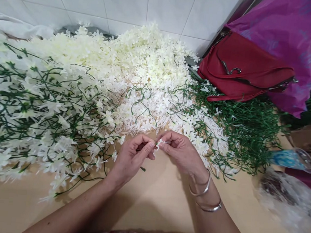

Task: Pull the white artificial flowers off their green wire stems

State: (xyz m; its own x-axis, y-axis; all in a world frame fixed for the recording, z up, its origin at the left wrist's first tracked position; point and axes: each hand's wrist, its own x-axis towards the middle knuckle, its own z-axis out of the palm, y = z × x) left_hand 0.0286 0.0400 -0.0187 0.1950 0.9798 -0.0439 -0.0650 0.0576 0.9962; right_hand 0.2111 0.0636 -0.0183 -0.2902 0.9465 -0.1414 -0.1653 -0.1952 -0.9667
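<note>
Over the front middle of the table, my left hand (133,157) and my right hand (181,151) meet at the fingertips. Between them is a small white artificial flower (159,143), with thumb and forefinger of each hand pinched at it. A thin white piece shows by my right fingertips. Below my left hand a green stem tip (143,169) pokes out; whether it belongs to the held flower is hidden. Just beyond my hands lie loose white flower pieces (133,123). To the left is a heap of white flowers on green stems (49,111).
Loose cream petals (150,50) are piled against the tiled wall (170,9). On the right are green stems (252,132), a red handbag (247,66), a purple plastic bag (295,38), a blue-patterned cup (290,158) and a clear plastic bag (289,204). The table (164,200) is tan.
</note>
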